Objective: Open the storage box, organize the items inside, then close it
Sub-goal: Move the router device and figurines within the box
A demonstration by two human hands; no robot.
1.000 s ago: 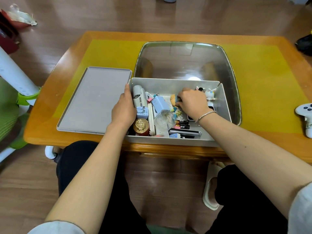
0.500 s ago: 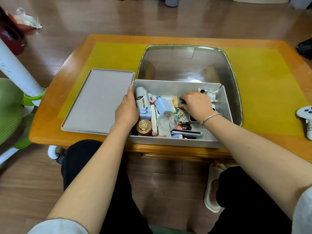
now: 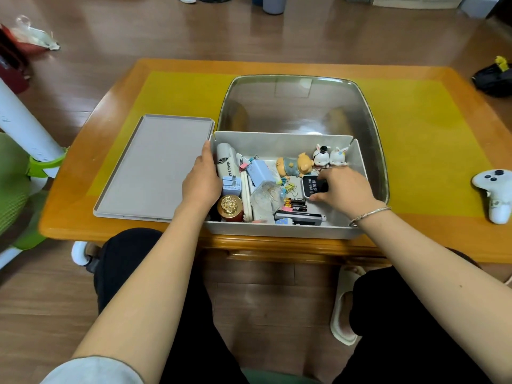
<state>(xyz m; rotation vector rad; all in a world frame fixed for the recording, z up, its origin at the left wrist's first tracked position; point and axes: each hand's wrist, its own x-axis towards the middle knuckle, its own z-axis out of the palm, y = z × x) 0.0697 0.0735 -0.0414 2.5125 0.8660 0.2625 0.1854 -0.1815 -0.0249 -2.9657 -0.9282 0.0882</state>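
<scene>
The open box (image 3: 282,230) sits at the centre of the frame on the near edge of the table (image 3: 432,231), its lid (image 3: 155,167) lying flat just left of it. The left hand (image 3: 202,181) curls over the box's left wall. The right hand (image 3: 346,189), at the box's right side, closes its fingers around a black Wi-Fi device (image 3: 311,185). Behind it lie a pig figure (image 3: 295,165) and two rabbit figures (image 3: 329,156) against the far wall. A fan (image 3: 227,164), jar (image 3: 230,207) and batteries (image 3: 296,204) fill the rest. A white controller (image 3: 496,189) lies at right.
</scene>
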